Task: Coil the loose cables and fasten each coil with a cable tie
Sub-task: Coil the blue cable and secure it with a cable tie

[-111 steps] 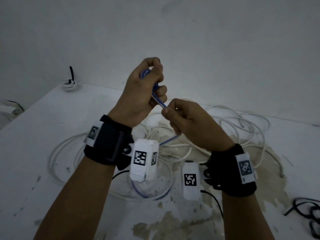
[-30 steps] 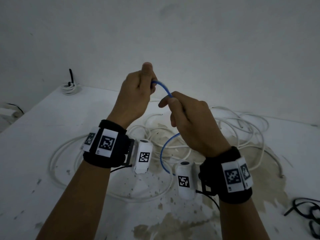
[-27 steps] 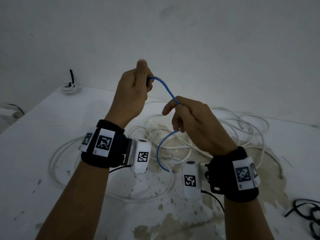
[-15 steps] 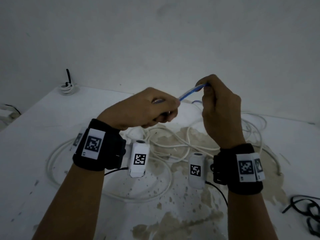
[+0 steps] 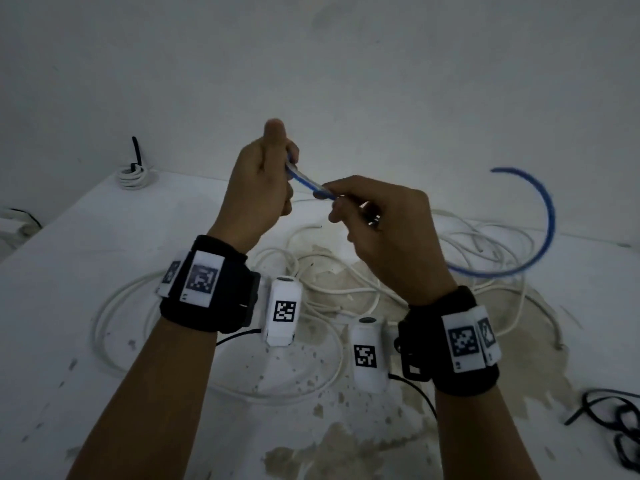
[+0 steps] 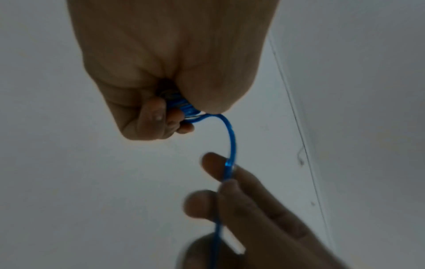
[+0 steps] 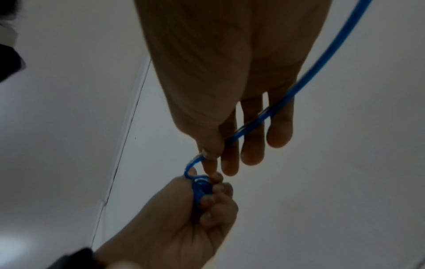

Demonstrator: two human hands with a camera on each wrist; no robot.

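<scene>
Cable (image 5: 540,216) first: it's the blue one, and we've got both hands on it up in the air above the table (image 5: 69,271). Our left hand (image 5: 259,181) is a closed fist around the small coil (image 7: 200,185) we've wound, thumb sticking up. Just right of that coil and slightly lower, our right hand (image 5: 384,233) pinches the cable between thumb and fingertips, the other fingers loosely extended with the strand running across them. Between the two grips the short stretch slants down from the coil to the right-hand pinch. Beyond the pinch, the free tail sweeps away from the coil to the right and arcs up, its end in the air and blurred.

So the whole loose length lies on the right-hand side of the coil, and we judge the right hand is the one to bring the next loop back to the fist. White cables (image 5: 346,292) sprawl on the table below the coil, not yet wound. A tied white bundle (image 5: 133,174) sits far left of the coil.
</scene>
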